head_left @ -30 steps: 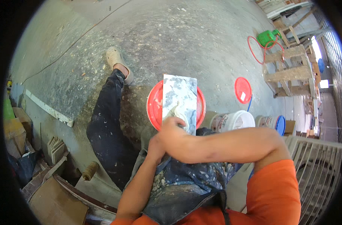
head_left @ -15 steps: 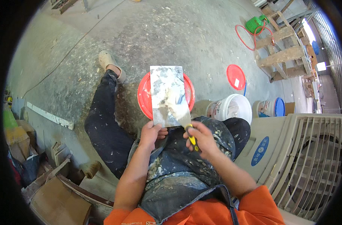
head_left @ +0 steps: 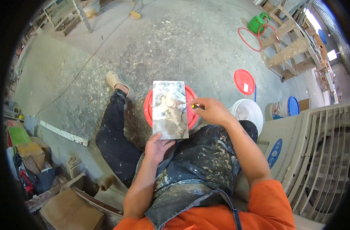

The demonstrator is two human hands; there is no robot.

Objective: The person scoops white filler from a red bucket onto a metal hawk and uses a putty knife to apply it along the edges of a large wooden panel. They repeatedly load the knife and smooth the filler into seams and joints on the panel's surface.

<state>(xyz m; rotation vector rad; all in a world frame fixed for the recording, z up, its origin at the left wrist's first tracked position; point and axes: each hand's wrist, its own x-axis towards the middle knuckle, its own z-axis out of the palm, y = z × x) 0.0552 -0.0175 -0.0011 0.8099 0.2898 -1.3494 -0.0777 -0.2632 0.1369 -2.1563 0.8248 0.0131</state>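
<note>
Across a workshop, a grey concrete floor [head_left: 205, 50] is seen heavily speckled with pale spots. At centre, a flat, rectangular, silvery board [head_left: 169, 132] smeared with off-white paste [head_left: 169, 102] is held over a round red plastic lid [head_left: 192, 99]; whether the two touch cannot be told. The board's near edge is pinched by the left hand [head_left: 156, 150], its thumb laid on top and its other fingers bent and partly hidden. By the right hand [head_left: 213, 111], a small knife with a black-and-yellow handle [head_left: 198, 107] is gripped, the fingers closed around it, the thin blade directed at the paste from the right. Beside the right knee, an open white plastic bucket [head_left: 256, 111] is seen, and beyond it a white bucket with a blue lid [head_left: 293, 105]. Farther up, a second round red lid [head_left: 242, 79] is laid on the floor, and a green metal gas cylinder [head_left: 256, 24] is accompanied by a looped red hose [head_left: 240, 36].
</note>
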